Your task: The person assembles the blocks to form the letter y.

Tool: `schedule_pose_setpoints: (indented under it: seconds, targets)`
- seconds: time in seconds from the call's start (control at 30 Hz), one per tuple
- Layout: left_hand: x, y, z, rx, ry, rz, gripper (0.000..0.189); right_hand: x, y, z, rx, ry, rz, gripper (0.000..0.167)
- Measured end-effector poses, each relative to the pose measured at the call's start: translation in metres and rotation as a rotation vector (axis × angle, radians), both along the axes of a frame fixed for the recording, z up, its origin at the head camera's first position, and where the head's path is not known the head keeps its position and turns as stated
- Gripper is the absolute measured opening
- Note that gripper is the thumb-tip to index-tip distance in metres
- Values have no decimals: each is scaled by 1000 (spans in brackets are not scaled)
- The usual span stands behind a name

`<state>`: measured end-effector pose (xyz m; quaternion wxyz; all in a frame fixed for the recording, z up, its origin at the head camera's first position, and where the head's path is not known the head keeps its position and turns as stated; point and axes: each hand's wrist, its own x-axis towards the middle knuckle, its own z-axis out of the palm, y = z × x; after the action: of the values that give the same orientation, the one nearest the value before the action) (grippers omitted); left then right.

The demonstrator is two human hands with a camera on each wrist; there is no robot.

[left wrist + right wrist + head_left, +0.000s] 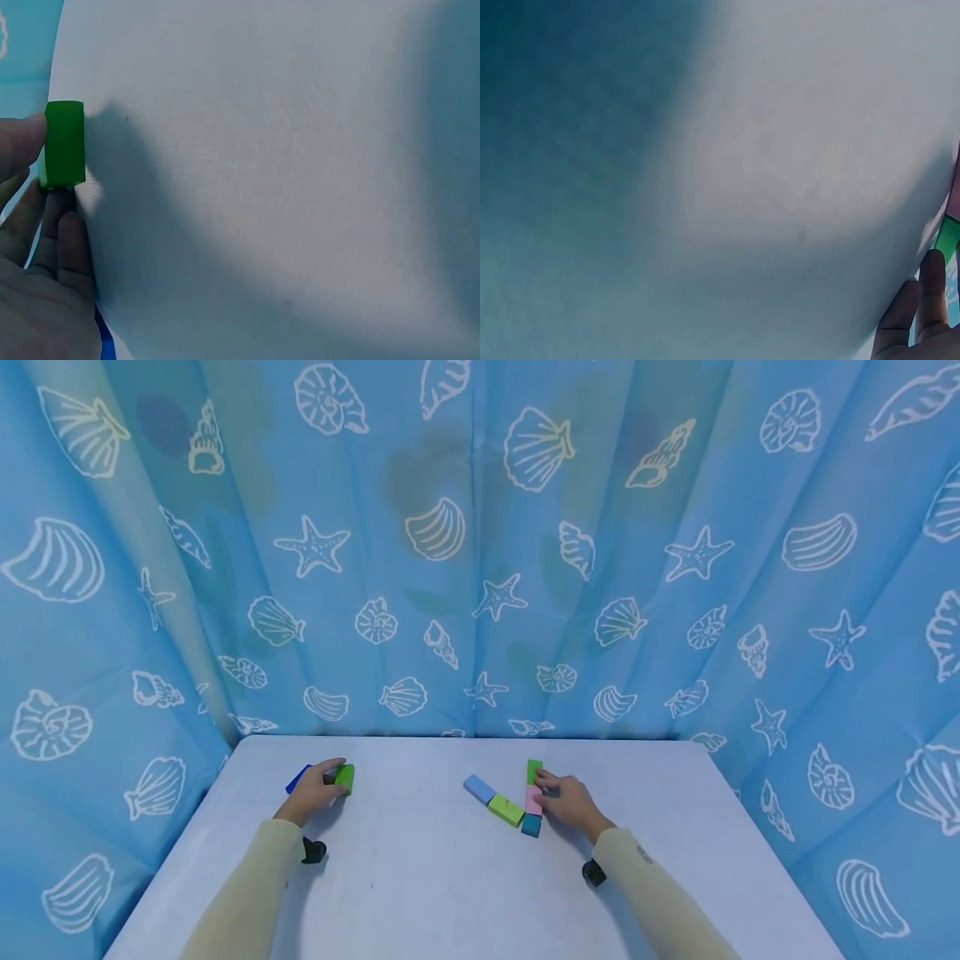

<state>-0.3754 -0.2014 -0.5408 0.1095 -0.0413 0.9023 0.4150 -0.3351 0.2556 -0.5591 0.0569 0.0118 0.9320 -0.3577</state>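
Note:
My left hand (311, 793) pinches a green block (344, 778) between thumb and fingers at the far left of the table. In the left wrist view, the green block (65, 142) stands on edge against the thumb. A dark blue block (297, 778) lies partly hidden behind that hand. My right hand (572, 803) grips a pink block (533, 799) with thumb and index finger. This pink block sits in a row, between a bright green block (534, 770) at the far end and a teal block (531, 825) at the near end.
Left of that row, a light blue block (478, 789) and a lime green block (506, 810) lie end to end, slanting towards the teal block. The white table (420, 885) backs onto a blue shell-print curtain (517, 635), which also hangs along both sides.

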Motion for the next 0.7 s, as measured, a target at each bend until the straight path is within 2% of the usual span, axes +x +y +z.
schedule_pose_setpoints:
  seconds: [0.7]
  targets:
    - [4, 3, 10, -92, 23, -83, 59, 3, -2, 0, -21, 2, -13, 45]
